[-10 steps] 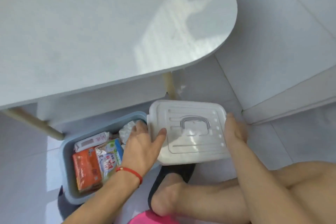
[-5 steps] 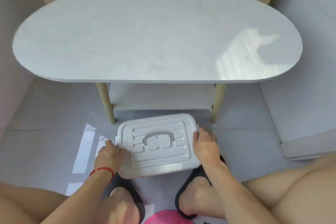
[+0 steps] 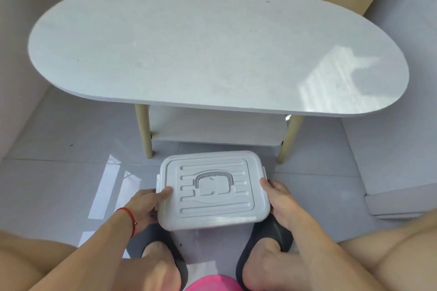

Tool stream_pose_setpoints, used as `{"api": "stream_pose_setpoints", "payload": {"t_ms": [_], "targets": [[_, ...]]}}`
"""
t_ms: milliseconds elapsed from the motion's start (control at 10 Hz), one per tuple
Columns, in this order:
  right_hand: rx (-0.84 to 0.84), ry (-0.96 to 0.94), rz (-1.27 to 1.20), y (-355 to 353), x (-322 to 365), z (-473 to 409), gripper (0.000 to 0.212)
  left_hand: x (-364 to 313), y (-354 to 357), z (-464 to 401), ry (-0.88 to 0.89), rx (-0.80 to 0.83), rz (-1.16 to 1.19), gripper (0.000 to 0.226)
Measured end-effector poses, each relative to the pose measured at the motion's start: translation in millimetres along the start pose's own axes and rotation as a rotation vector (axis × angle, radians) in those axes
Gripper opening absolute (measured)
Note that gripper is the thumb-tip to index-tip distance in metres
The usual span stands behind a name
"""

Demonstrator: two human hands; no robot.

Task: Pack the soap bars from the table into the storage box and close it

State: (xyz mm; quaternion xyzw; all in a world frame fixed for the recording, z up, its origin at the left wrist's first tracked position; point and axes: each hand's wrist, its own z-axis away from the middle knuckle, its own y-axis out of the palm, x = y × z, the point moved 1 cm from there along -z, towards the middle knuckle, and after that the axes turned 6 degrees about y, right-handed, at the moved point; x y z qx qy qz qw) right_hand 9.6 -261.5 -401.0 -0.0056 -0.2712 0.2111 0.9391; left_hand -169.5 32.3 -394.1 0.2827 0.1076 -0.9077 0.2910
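The pale grey plastic storage box (image 3: 214, 224) sits on the grey tiled floor (image 3: 59, 184) right in front of the white oval surface (image 3: 212, 49), between the person's feet in black slippers (image 3: 272, 236). Its ribbed white rectangular lid (image 3: 212, 189) with the flat grey handle (image 3: 214, 178) lies on top and covers the whole opening, so no soap bars are visible at all. Both hands are on the lid's short edges: the left hand (image 3: 146, 205), red string bracelet (image 3: 128, 217) on the wrist, has its thumb lying on top of the left rim and its fingers curled under the edge, and the right hand (image 3: 281, 201) is pressed flat against the right side with its fingers wrapped around that rim. The surface top is bare and there's a white lower shelf (image 3: 217, 130) underneath between the light wooden legs (image 3: 144, 132).
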Motion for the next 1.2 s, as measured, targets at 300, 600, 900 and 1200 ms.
{"api": "stream_pose_setpoints", "payload": {"t_ms": [300,600,900,1200], "targets": [[-0.198,-0.114,0.321,11,4,12,0.049,0,22,6,0.296,-0.442,-0.408,0.023],[-0.495,-0.239,0.598,32,-1,28,0.031,-12,31,-5,0.402,-0.552,-0.637,0.033],[-0.533,-0.232,0.517,31,35,1,0.041,-49,40,-38,0.504,-0.519,-0.652,0.032],[-0.456,-0.260,0.938,19,75,44,0.035,-72,57,5,0.647,-0.502,-0.570,0.026]]}}
